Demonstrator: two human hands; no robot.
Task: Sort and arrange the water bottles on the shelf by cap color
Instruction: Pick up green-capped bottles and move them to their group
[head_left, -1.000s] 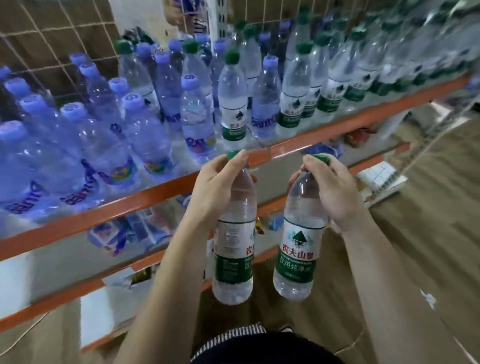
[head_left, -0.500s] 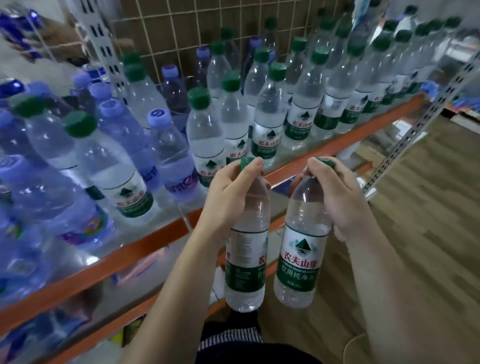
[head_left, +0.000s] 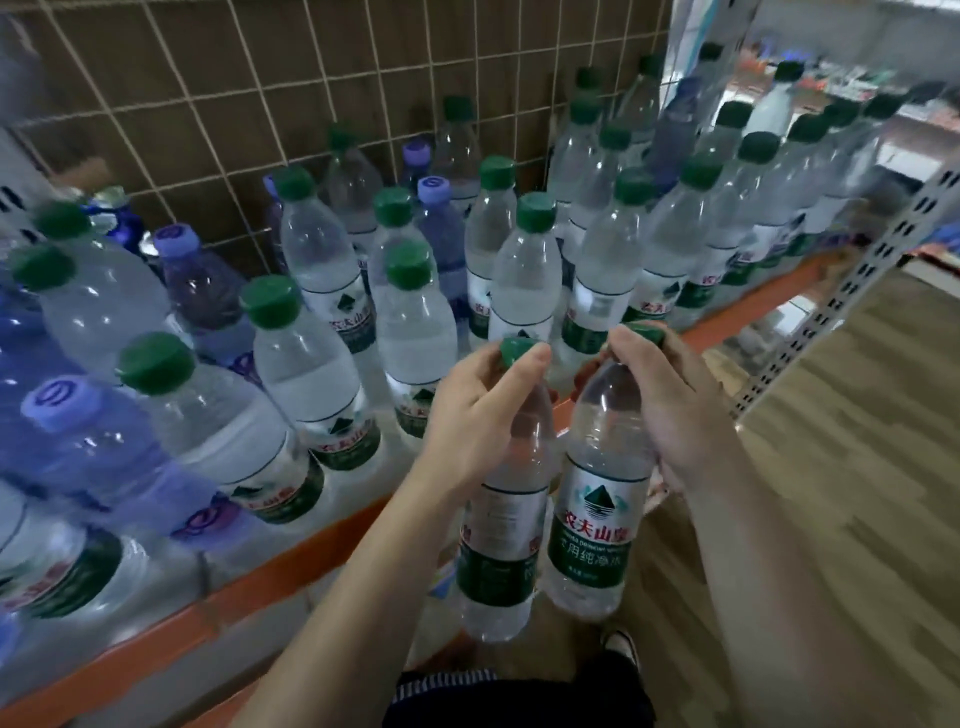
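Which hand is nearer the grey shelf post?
Right. The right hand, holding one bottle, is left of the post and apart from it. The left hand, holding another bottle, is further left again.

left hand (head_left: 480, 418) and right hand (head_left: 675, 410) grip bottles (head_left: 597, 525).
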